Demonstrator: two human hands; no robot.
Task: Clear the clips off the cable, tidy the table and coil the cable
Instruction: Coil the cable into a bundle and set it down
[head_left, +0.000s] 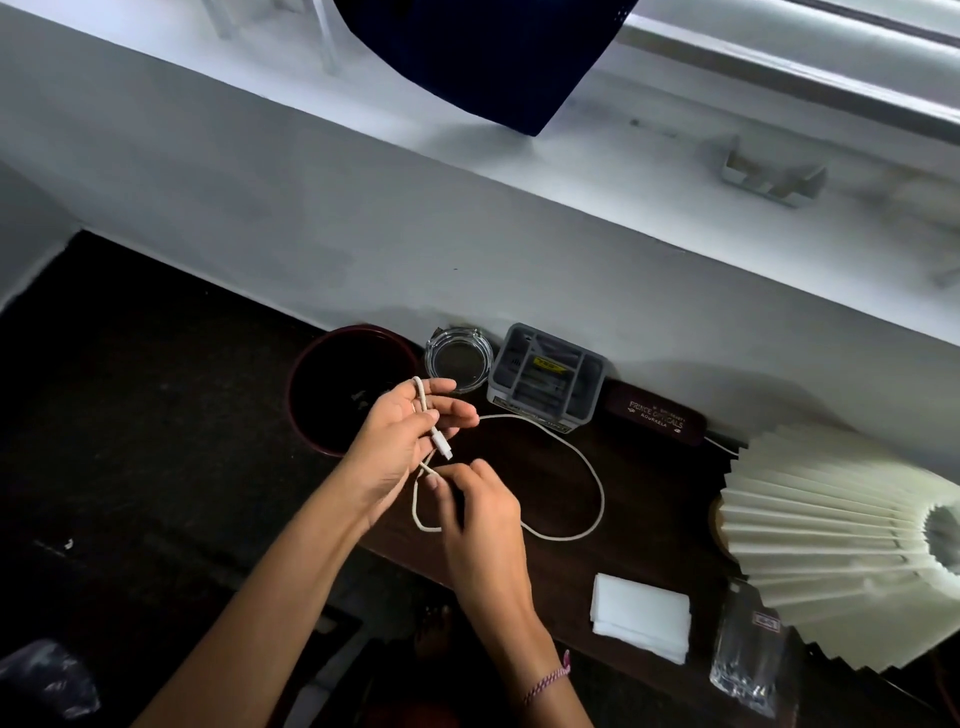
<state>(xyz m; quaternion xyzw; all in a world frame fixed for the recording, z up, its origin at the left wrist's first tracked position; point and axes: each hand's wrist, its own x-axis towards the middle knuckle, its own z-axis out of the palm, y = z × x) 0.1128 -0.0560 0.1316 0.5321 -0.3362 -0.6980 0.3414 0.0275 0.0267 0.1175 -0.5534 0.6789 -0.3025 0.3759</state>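
Here the white cable (582, 462) is looped over the dark table (156, 415), one end with its plug raised above it. That end is draped over the fingers of the left hand (400, 441), which is held half open. The strand below the plug is pinched by the right hand (478, 499). Behind them a dark bowl (332, 364), a glass ashtray (457, 358) and a grey organiser (545, 379) are lined along the wall.
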